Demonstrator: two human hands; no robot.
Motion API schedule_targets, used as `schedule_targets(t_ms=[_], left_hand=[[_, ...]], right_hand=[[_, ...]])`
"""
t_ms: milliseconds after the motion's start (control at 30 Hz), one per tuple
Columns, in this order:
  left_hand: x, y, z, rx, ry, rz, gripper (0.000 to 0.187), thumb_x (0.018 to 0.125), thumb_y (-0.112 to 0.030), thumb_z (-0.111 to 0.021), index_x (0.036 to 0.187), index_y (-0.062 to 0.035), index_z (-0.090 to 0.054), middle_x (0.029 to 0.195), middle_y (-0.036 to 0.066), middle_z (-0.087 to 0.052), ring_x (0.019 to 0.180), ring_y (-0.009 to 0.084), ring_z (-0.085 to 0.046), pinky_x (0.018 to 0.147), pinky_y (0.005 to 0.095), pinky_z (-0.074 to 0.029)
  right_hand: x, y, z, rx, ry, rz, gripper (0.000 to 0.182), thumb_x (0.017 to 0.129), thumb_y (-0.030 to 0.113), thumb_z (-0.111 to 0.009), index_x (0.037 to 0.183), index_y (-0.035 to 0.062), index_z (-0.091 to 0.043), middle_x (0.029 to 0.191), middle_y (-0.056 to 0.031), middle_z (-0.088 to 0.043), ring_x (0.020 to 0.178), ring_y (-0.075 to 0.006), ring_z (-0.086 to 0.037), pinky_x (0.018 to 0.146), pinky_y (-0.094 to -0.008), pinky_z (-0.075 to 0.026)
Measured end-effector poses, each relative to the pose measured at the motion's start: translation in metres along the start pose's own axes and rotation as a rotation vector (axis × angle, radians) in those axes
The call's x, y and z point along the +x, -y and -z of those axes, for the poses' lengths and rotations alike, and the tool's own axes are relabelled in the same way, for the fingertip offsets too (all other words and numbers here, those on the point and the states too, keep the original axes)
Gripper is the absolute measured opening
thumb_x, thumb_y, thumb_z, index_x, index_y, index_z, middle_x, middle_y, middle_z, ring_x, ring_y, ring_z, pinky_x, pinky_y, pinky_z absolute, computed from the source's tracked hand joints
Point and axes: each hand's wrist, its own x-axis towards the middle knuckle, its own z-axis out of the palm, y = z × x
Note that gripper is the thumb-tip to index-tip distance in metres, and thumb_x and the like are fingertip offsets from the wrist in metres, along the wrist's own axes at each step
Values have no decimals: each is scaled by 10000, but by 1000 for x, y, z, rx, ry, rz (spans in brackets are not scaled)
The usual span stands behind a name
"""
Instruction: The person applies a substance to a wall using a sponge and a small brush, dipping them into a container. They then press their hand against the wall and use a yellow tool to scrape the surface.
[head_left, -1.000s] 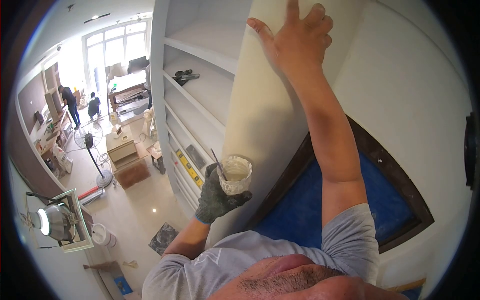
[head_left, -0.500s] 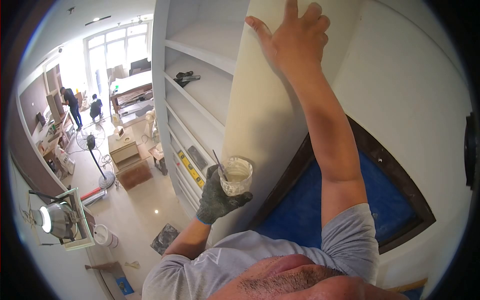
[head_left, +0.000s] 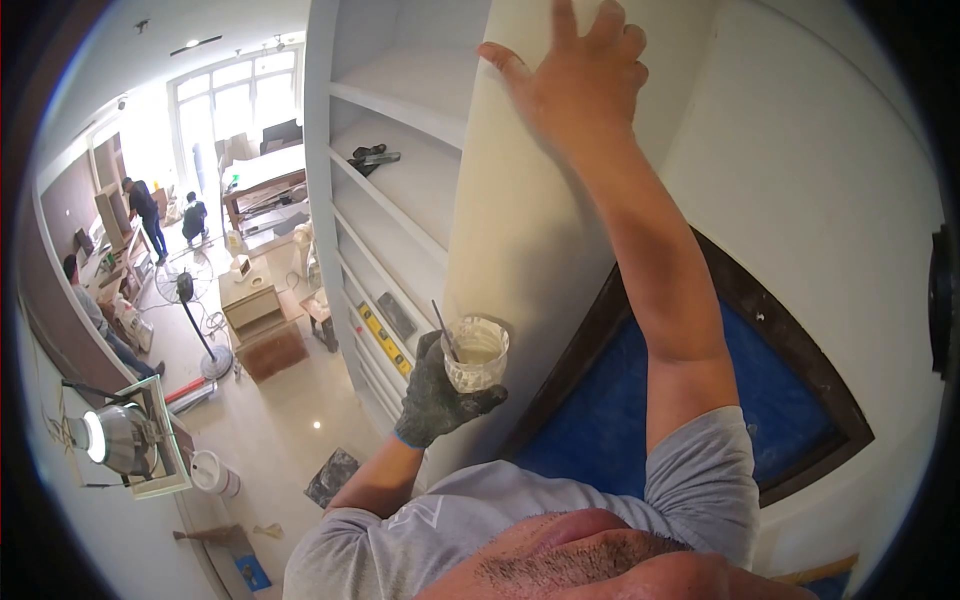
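Note:
My left hand [head_left: 436, 402], in a dark work glove, is wrapped round a clear plastic cup [head_left: 474, 376] smeared with whitish paste. A thin stick or handle [head_left: 440, 318] leans out of the cup; its lower end is in the contents. Bare and raised high, my right hand [head_left: 585, 85] rests against a cream-coloured panel [head_left: 520, 200]. Its thumb points out to the left and its fingers are apart, some of them bent. I see nothing held in it. The upper fingertips reach the edge of the view.
White shelves [head_left: 395, 105] stand left of the panel, with a dark glove and tool [head_left: 372, 158] and a yellow spirit level [head_left: 385, 338] on them. A dark-framed blue panel [head_left: 660, 420] is below my right arm. A work lamp [head_left: 120, 440], bucket [head_left: 212, 472] and fan [head_left: 215, 360] are left.
My right hand has shifted slightly left along the panel. A third person has come into view at the far left. My left hand still holds the cup.

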Motion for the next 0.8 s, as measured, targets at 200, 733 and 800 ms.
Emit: schedule_targets(t_ms=[200,733,800], left_hand=[[-1,-5,0,72,-37,-54,697,659,-373,-900,1251,-99,-653,1254,118,-644,1204,348,-530,1052,453,-446],[-1,11,0,144,61,-70,835,646,-161,-942,1340,-37,-495,1235,90,-629,1142,202,-621,1008,376,-500],[-1,15,-5,143,79,-63,843,643,-166,-946,1343,-37,-494,1242,88,-626,1147,207,-620,1019,380,-494]], right_hand=[[8,-1,-7,-63,-73,-10,949,956,716,-463,1641,125,-176,1664,-270,-116,1533,-494,-63,1173,-723,-166],[21,-6,-9,-108,1,331,987,944,792,-334,1648,132,-122,1709,-180,-53,1566,-411,22,1164,-766,-4],[14,-5,-6,-97,3,438,989,946,796,-313,1648,128,-116,1710,-181,-54,1567,-408,23,1160,-771,6]])
